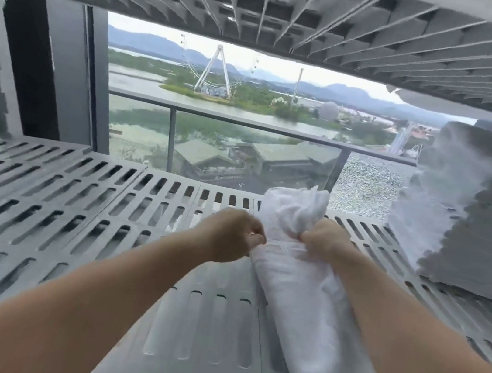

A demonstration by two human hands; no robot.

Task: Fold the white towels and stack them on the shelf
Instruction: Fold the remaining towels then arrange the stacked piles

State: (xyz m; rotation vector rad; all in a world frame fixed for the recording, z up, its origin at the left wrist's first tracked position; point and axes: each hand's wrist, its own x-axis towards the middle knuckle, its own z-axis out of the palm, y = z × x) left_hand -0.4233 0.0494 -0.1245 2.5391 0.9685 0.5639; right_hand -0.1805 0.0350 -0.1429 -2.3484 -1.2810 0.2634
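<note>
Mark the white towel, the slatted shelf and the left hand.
white towel (300,306), head view, on its long bunched body.
slatted shelf (45,194), head view, on a bare panel at left.
left hand (230,236), head view, on the back of the hand.

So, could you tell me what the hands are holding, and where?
The left hand and right hand both grip the long white cloth towel near its crumpled far end.
</note>
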